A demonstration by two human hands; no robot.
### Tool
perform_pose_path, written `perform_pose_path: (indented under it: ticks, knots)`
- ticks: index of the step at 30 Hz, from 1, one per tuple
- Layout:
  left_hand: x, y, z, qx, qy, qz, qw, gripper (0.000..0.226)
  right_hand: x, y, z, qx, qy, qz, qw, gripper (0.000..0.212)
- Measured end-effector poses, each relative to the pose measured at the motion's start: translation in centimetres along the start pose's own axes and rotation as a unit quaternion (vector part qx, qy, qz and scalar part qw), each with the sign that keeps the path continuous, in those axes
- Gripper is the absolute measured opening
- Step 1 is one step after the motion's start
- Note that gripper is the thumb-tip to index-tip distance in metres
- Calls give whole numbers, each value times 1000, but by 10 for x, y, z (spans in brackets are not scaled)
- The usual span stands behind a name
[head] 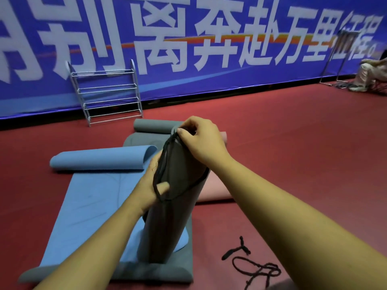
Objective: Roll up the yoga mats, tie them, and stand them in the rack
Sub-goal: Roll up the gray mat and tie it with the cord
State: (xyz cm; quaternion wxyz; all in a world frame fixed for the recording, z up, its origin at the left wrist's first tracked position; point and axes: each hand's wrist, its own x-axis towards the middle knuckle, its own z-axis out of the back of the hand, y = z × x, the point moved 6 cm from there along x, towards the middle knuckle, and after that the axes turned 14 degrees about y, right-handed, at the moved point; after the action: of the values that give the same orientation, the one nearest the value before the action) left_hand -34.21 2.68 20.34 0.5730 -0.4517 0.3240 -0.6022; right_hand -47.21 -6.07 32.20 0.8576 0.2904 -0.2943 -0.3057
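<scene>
Pinched a black cord (162, 164) with the right hand (201, 139), fingertips curled together, at the upper end of a rolled dark-grey yoga mat (167, 222). Clasped the roll's middle with the left hand (149, 185), thumb across the front within the cord's hanging loop, fingers hidden behind. Stood as a smooth matte cylinder on its lower end, long axis tilted, top leaning away and rightward. Rested on a flat grey mat (159, 275), overlapped by a blue mat (90, 206) curled at its far end, with a pink mat (215, 185) just beside. Lay loose on the red floor (293, 143), near the right forearm: a second braided cord (253, 266). Stood well beyond, against the banner (230, 84): a wire rack (106, 93).
</scene>
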Motion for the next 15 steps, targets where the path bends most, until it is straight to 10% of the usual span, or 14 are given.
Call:
perform_pose_path:
  ticks: [9, 15]
  knots:
    - [-3, -11, 24, -46, 46, 91, 994, 49, 1, 10, -11, 13, 16, 12, 1000, 12]
    - [5, -36, 17, 114, -80, 148, 979, 106, 1, 19, -17, 63, 58, 26, 996, 9]
